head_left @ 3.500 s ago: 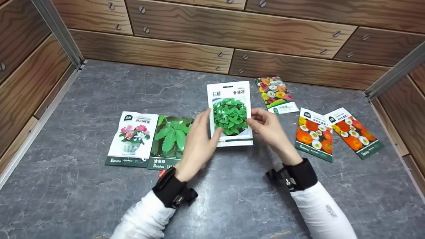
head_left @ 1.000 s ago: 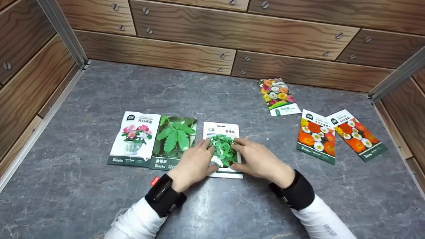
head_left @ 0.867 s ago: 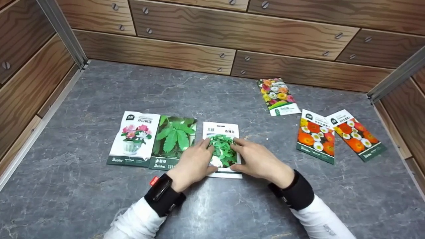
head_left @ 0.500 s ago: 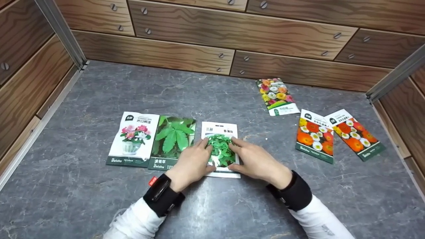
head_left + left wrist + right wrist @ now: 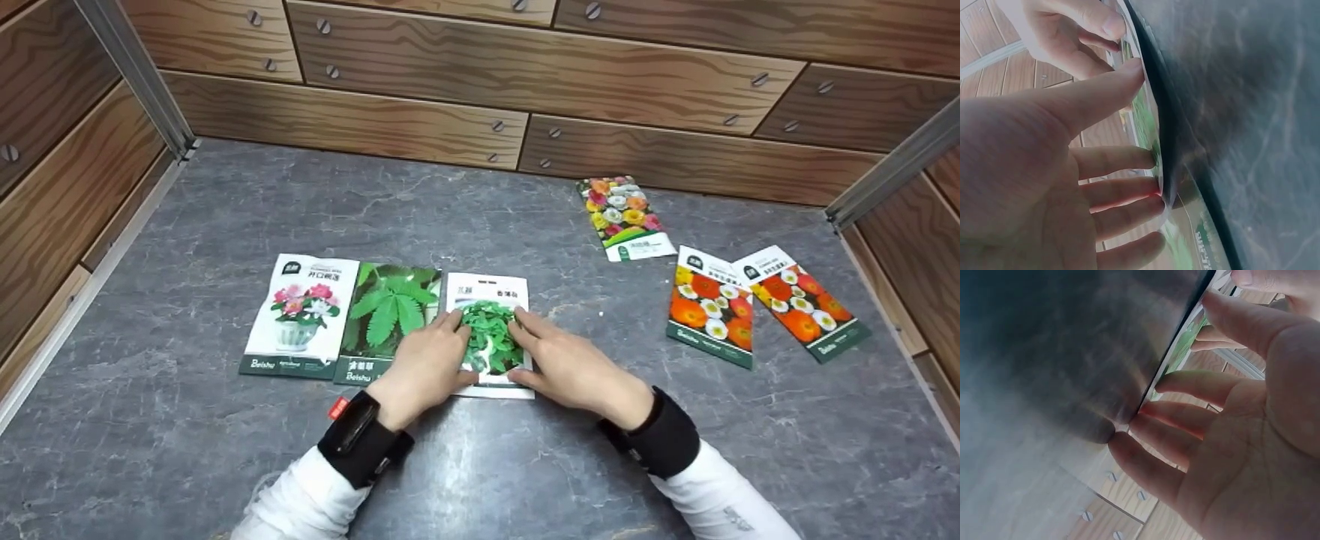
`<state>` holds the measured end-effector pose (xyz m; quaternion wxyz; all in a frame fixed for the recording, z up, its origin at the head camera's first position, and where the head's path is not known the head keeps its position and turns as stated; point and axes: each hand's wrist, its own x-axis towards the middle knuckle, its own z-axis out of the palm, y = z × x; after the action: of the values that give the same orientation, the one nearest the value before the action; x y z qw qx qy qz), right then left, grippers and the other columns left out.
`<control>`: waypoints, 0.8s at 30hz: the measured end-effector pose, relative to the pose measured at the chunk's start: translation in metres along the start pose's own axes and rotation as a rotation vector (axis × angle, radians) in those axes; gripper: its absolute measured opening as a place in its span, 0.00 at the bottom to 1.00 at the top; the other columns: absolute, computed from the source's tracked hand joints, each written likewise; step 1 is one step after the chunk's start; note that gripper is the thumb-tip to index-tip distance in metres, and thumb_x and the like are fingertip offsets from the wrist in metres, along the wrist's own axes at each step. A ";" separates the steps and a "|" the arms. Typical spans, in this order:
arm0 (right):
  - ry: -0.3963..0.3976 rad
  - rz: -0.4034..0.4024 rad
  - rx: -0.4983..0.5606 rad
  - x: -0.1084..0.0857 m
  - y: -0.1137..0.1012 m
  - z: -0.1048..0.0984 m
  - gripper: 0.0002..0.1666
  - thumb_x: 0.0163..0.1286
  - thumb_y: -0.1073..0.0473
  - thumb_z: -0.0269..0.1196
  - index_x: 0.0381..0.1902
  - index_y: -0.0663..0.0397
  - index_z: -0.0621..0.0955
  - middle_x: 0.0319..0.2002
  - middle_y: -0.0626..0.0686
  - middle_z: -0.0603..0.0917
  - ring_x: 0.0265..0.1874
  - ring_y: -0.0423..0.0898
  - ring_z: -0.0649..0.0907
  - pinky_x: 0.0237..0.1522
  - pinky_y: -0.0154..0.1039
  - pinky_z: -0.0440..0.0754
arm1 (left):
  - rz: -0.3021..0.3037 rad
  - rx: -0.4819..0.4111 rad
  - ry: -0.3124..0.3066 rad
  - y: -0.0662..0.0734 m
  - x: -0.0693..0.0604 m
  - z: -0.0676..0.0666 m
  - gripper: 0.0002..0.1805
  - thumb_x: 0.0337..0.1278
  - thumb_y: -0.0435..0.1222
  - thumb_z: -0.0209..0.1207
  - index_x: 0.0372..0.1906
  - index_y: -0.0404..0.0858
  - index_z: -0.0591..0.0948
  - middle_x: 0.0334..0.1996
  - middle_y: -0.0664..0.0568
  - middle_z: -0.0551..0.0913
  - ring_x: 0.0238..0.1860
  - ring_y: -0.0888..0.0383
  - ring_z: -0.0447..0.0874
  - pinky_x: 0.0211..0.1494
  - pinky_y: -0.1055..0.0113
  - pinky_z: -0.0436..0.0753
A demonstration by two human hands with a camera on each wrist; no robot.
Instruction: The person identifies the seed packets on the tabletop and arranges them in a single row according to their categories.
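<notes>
A white-bordered seed packet [image 5: 491, 337] with a leafy green herb picture lies flat in the middle of the table. My left hand [image 5: 424, 364] touches its left side with thumb and extended fingers. On its right side rest the extended fingers and thumb of my right hand [image 5: 577, 364]. In the wrist views, fingertips of both hands meet the rim of the herb packet [image 5: 1182, 343]. Just left of it lies a packet with a fern-like green leaf [image 5: 390, 307], partly covered by my left hand. Beside that is a packet showing potted pink flowers [image 5: 296, 315].
At the back right lies a packet with multicoloured flowers [image 5: 626, 217]. Further right, two orange-and-white flower packets, one nearer [image 5: 710, 307] and one outer [image 5: 802, 304], touch or overlap at their upper corners. Wood-patterned walls [image 5: 420, 67] enclose the grey marbled table [image 5: 360, 202].
Earlier, both hands held the herb packet up off the table; then it was laid flat. Over the last half second, both hands have slid it slightly left towards the leaf packet.
</notes>
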<state>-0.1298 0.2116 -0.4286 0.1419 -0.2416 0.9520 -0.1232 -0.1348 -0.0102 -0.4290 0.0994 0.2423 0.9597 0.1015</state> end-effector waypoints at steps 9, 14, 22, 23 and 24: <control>-0.055 0.010 0.049 -0.003 0.000 -0.004 0.49 0.72 0.46 0.70 0.80 0.64 0.64 0.84 0.66 0.58 0.81 0.64 0.67 0.80 0.60 0.70 | -0.021 -0.008 -0.018 0.000 -0.001 -0.003 0.39 0.61 0.51 0.71 0.70 0.33 0.77 0.78 0.36 0.70 0.78 0.39 0.71 0.78 0.46 0.77; -0.040 0.032 0.094 -0.001 -0.001 -0.001 0.50 0.71 0.48 0.71 0.80 0.65 0.63 0.84 0.65 0.56 0.81 0.65 0.66 0.81 0.61 0.68 | -0.020 0.017 -0.017 0.000 -0.001 -0.005 0.39 0.61 0.52 0.71 0.69 0.32 0.77 0.77 0.36 0.71 0.77 0.40 0.73 0.77 0.47 0.78; -0.070 0.001 0.067 -0.001 -0.001 0.000 0.47 0.76 0.48 0.66 0.82 0.64 0.60 0.85 0.65 0.54 0.84 0.63 0.61 0.82 0.59 0.66 | -0.015 0.002 -0.002 -0.003 -0.002 -0.004 0.38 0.61 0.51 0.72 0.68 0.31 0.78 0.76 0.35 0.72 0.77 0.39 0.73 0.76 0.47 0.79; -0.079 -0.005 0.061 -0.001 -0.001 0.000 0.47 0.77 0.48 0.65 0.82 0.64 0.60 0.86 0.64 0.53 0.84 0.62 0.60 0.83 0.59 0.65 | -0.016 -0.003 -0.002 -0.004 -0.002 -0.004 0.38 0.61 0.51 0.72 0.68 0.31 0.78 0.76 0.35 0.72 0.77 0.39 0.73 0.76 0.47 0.79; -0.086 -0.011 0.057 -0.001 -0.001 0.000 0.46 0.78 0.47 0.63 0.82 0.64 0.59 0.86 0.64 0.52 0.85 0.61 0.59 0.83 0.59 0.64 | -0.017 -0.009 -0.003 -0.004 -0.002 -0.005 0.38 0.61 0.50 0.72 0.69 0.31 0.78 0.76 0.35 0.72 0.77 0.39 0.73 0.76 0.47 0.79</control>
<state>-0.1287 0.2116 -0.4282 0.1889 -0.2479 0.9397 -0.1406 -0.1358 -0.0153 -0.4254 0.1027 0.2339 0.9612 0.1044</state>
